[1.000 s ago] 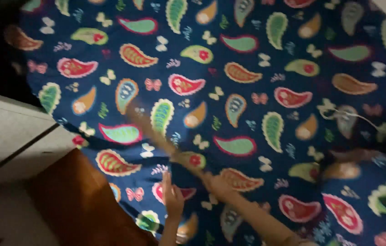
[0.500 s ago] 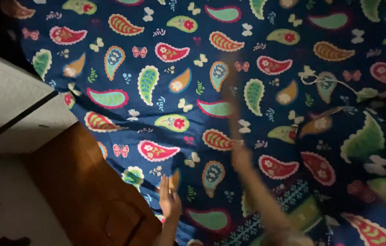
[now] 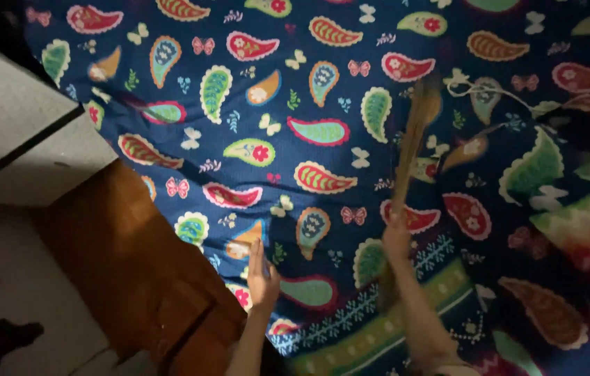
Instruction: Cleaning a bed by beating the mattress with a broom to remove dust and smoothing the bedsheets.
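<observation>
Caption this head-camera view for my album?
Right hand sweeps a broom across a paisley bedsheet; left hand rests flat.

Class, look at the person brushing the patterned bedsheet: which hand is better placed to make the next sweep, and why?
Probably the right hand: it grips the brush, whose head lies over the bedsheet. The left hand rests open and flat near the sheet's edge, holding nothing.

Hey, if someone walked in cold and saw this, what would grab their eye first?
The dark blue bedsheet with bright paisley and butterfly prints fills most of the view. The right hand grips a blurred straw broom stretched up across it, while the left hand lies flat near the sheet's edge, beside a brown wooden bed frame.
</observation>
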